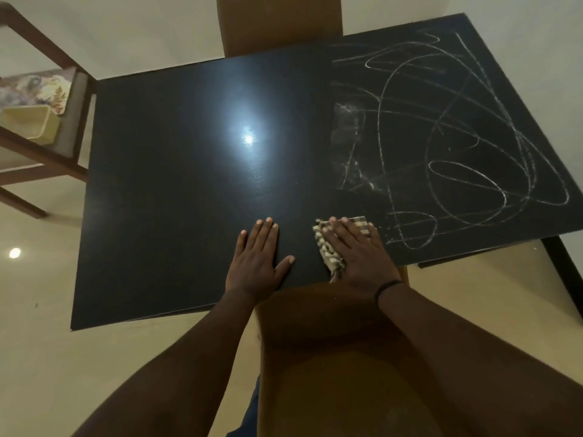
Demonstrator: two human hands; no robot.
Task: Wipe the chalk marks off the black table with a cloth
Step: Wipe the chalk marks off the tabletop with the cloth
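The black table fills the middle of the head view. White chalk marks loop and scribble over its right part, with a smeared patch at their left edge. A checked cloth lies near the table's front edge, and my right hand presses flat on it with straight fingers. To its left, my left hand rests flat on the bare table top, fingers spread. The left part of the table shows no chalk, only a bright lamp reflection.
A brown chair back stands between my arms at the table's front edge, and another chair is at the far side. At the left, a wooden chair carries a yellowish box and a flowered cloth.
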